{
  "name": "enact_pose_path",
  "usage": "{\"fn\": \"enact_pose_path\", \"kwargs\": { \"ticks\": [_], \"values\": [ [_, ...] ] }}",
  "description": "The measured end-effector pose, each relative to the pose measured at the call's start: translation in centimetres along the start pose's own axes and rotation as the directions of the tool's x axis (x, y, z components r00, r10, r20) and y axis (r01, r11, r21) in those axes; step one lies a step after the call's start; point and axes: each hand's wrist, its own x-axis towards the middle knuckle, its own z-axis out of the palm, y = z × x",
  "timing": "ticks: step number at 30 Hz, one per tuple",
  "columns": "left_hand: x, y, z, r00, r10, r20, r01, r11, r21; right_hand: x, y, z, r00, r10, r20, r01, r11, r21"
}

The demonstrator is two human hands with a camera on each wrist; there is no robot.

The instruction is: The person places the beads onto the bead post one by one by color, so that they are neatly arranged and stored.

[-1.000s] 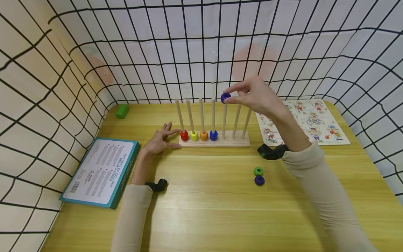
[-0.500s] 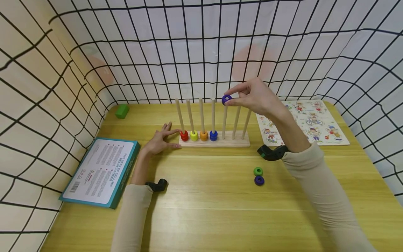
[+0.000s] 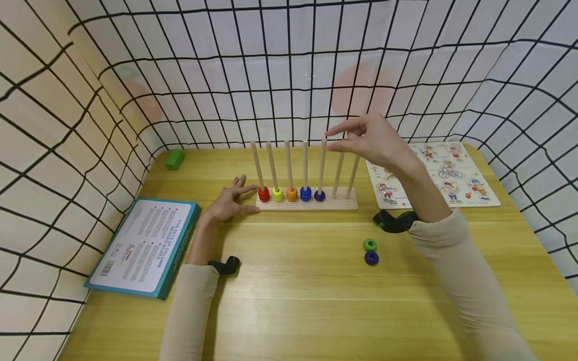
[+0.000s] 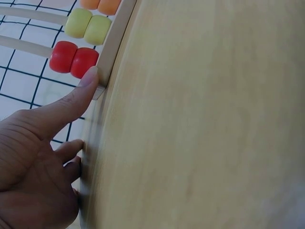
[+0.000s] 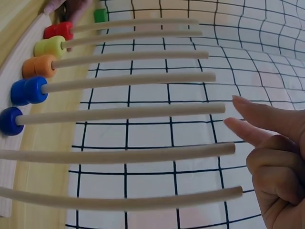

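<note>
A wooden peg rack [image 3: 338, 204] stands on the table with a row of upright pegs. From the left, its pegs carry red beads [image 3: 264, 194], yellow beads [image 3: 277, 194], orange beads [image 3: 291, 194], blue beads [image 3: 305, 194], and a single dark purple bead [image 3: 319, 196]. The two rightmost pegs are bare. My left hand [image 3: 227, 203] touches the rack's left end, its thumb against the corner beside the red beads in the left wrist view. Near the top of the purple bead's peg hovers my right hand [image 3: 377, 140], thumb and index finger apart, holding nothing.
A green bead [image 3: 370, 244] and another purple bead [image 3: 372, 258] lie on the table in front. The teal box [image 3: 144, 245] is at left, with a green block [image 3: 174, 159] behind it. A picture board [image 3: 451, 175] lies at right; a black grid surrounds the back.
The purple bead has left my right fingers and dropped down the fifth peg to the base. My right thumb and index finger now stand apart. The left hand stays in place.
</note>
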Motion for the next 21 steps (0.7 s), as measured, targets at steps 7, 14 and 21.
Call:
{"fn": "enact_pose_path", "kwargs": {
  "ticks": [7,14,21],
  "values": [
    [0.1,-0.1,-0.1,1.000,0.009,0.004,-0.009,1.000,0.006,-3.1,1.4,-1.5,1.000,-0.012,0.005,0.012,1.000,-0.011],
    [0.1,-0.1,-0.2,1.000,0.008,0.002,-0.008,1.000,0.013,-6.9,5.2,-1.9,0.988,0.025,0.154,-0.016,0.998,-0.063],
    [0.0,0.2,0.0,1.000,0.002,0.007,-0.002,1.000,0.014,-10.7,11.1,-0.6,0.935,-0.029,0.352,0.024,1.000,0.019]
  ]
}}
